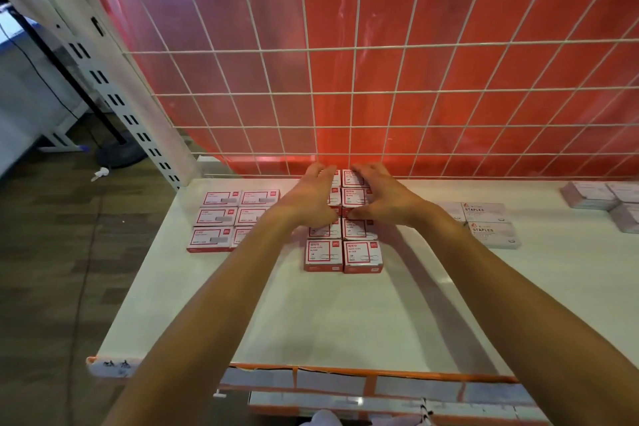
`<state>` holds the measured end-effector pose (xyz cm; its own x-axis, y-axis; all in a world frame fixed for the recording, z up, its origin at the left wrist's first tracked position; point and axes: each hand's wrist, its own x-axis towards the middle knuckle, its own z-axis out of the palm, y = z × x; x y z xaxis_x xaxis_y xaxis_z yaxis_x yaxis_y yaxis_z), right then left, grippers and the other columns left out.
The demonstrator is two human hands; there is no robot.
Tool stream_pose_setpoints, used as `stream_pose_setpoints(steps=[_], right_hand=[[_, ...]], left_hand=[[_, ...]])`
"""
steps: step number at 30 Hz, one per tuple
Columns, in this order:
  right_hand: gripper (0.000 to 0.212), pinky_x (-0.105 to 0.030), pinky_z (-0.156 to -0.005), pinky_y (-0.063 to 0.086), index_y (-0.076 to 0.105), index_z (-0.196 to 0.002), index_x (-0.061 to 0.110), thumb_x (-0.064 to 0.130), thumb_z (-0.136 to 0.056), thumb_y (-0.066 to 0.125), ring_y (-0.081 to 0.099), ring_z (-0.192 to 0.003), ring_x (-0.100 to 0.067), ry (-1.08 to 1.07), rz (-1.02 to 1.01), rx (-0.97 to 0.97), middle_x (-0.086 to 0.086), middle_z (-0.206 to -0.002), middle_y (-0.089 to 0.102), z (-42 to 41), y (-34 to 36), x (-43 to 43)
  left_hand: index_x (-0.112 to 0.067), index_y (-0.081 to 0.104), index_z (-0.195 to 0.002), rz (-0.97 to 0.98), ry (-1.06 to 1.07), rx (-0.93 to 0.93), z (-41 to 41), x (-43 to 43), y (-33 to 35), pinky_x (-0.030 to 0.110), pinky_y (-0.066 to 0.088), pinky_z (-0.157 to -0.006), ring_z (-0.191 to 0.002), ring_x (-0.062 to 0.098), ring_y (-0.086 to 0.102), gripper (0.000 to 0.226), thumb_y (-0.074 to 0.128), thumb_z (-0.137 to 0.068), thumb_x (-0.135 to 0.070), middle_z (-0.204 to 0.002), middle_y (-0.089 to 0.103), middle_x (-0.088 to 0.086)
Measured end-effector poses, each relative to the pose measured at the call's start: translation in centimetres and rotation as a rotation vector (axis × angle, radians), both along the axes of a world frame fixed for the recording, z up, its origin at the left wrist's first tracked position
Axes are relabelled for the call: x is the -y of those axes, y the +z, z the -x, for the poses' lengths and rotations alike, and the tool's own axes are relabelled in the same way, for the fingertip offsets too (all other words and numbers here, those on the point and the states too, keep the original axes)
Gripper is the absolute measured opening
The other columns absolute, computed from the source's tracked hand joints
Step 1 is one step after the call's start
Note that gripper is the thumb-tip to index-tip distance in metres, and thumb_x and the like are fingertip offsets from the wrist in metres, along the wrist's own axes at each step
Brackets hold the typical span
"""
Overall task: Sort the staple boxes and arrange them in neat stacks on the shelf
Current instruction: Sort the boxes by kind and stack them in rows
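**Both hands on the middle block of boxes**

At far left a wood floor [48,252] shows past the shelf end, with a slotted white post [114,97] rising at a slant. The white shelf [311,322] runs rightward from there, backed by a wire grid [359,93] over a red panel. An orange-and-white label strip [345,379] lines its front edge.

The left boxes [224,218], red and white, lie flat in two columns of three rows, touching one another. The left forearm crosses over their near right corner.

The left hand [307,201] lies along the left side of the middle block [345,254]. Its fingers are straight and point toward the grid, and its thumb reaches in over the box tops. It is a flat, relaxed hand pressing, not gripping.

The middle block is red boxes packed in two columns, running from near the grid toward the front. Its two front boxes are fully in view, and the hands cover much of the rest.

The right hand [380,201] rests on the right column. Its fingers arch over the rear boxes and its thumb is set on a nearer one. Whether it grips or only presses cannot be told.

Just right of that forearm sit pale boxes [487,225] marked STAPLES, apart from the block. More pale packs [594,195] lie at the far right edge.
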<state>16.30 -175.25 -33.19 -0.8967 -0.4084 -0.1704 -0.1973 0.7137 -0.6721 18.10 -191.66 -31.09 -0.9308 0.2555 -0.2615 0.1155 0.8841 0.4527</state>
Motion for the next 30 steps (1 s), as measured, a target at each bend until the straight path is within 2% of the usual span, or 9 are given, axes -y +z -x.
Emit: stream_pose_setpoints(steps=[9,16,18,20,22,23,26,28,30], right_hand=[[0.095,-0.028,-0.111,0.023,0.020,-0.147,0.009,0.027,-0.073,0.078,0.028,-0.135,-0.024,-0.029,0.024,-0.006,-0.008,-0.148,0.019,0.0,-0.5,0.5],[0.103,-0.036,-0.117,0.017,0.007,-0.151,0.015,0.013,-0.075,0.076,0.011,-0.144,-0.024,-0.109,0.165,0.073,-0.001,-0.157,-0.005,-1.1,-1.3,1.3],[0.096,-0.031,-0.111,0.024,0.012,-0.149,0.017,0.009,-0.076,0.074,0.022,-0.139,-0.018,-0.123,0.250,0.095,0.002,-0.153,0.012,-1.7,-0.5,1.1],[0.068,-0.020,-0.090,0.047,0.027,-0.138,0.018,0.009,-0.083,0.067,0.054,-0.114,-0.008,-0.181,0.442,0.146,0.006,-0.127,0.046,-2.5,0.0,0.7],[0.035,-0.008,-0.058,0.049,0.035,-0.123,0.018,0.009,-0.095,0.053,0.066,-0.079,0.003,-0.270,0.629,0.239,0.009,-0.103,0.059,-3.5,0.2,0.8],[0.027,-0.010,-0.054,0.049,0.037,-0.122,0.019,0.013,-0.098,0.048,0.067,-0.074,0.003,-0.308,0.690,0.279,0.007,-0.102,0.062,-3.6,-0.3,0.8],[0.027,-0.025,-0.063,0.056,0.038,-0.128,0.024,0.027,-0.102,0.040,0.071,-0.085,-0.011,-0.384,0.794,0.345,-0.001,-0.111,0.067,-4.1,-1.0,1.6],[0.031,-0.026,-0.063,0.057,0.035,-0.133,0.026,0.031,-0.102,0.036,0.071,-0.088,-0.013,-0.418,0.814,0.369,0.002,-0.112,0.068,-4.1,-1.3,2.0],[0.036,-0.028,-0.067,0.058,0.029,-0.138,0.029,0.035,-0.102,0.034,0.070,-0.092,-0.013,-0.432,0.820,0.377,0.004,-0.117,0.066,-4.0,-1.8,2.2]], left_hand=[[-0.013,0.018,-0.148,-0.059,0.023,-0.005,-0.5,-0.2,-0.2,0.035,0.031,-0.110,-0.136,0.028,0.031,0.081,0.064,-0.082,-0.011,-0.154,0.011,0.006],[-0.021,0.011,-0.152,-0.213,0.091,0.005,-0.7,0.2,-1.1,0.035,0.015,-0.115,-0.146,0.023,0.010,0.085,0.059,-0.083,-0.008,-0.160,0.002,0.002],[-0.028,0.021,-0.148,-0.464,0.202,0.047,-0.7,0.5,-1.5,0.045,0.030,-0.113,-0.140,0.022,0.030,0.080,0.057,-0.080,-0.006,-0.154,0.025,0.005],[-0.025,0.033,-0.141,-0.753,0.367,0.096,-0.9,0.9,-2.1,0.040,0.055,-0.088,-0.110,0.015,0.061,0.062,0.052,-0.085,-0.008,-0.129,0.056,0.009],[-0.024,0.032,-0.143,-0.930,0.513,0.154,-0.9,1.0,-3.2,0.042,0.058,-0.080,-0.098,0.020,0.068,0.055,0.049,-0.091,-0.025,-0.122,0.063,0.009],[-0.026,0.030,-0.145,-0.981,0.567,0.192,-1.1,1.0,-3.6,0.045,0.057,-0.083,-0.100,0.023,0.068,0.058,0.049,-0.091,-0.036,-0.126,0.062,0.008],[-0.028,0.026,-0.148,-1.019,0.605,0.240,-1.0,0.9,-5.8,0.051,0.052,-0.092,-0.109,0.025,0.065,0.076,0.050,-0.085,-0.062,-0.131,0.059,0.005],[-0.026,0.031,-0.146,-0.982,0.572,0.268,-1.6,0.5,-5.3,0.053,0.048,-0.096,-0.113,0.027,0.062,0.087,0.046,-0.077,-0.077,-0.131,0.059,0.004],[-0.020,0.044,-0.139,-1.013,0.538,0.251,-2.3,0.0,-3.7,0.046,0.052,-0.093,-0.108,0.025,0.065,0.070,0.030,-0.091,-0.068,-0.121,0.066,0.003]])
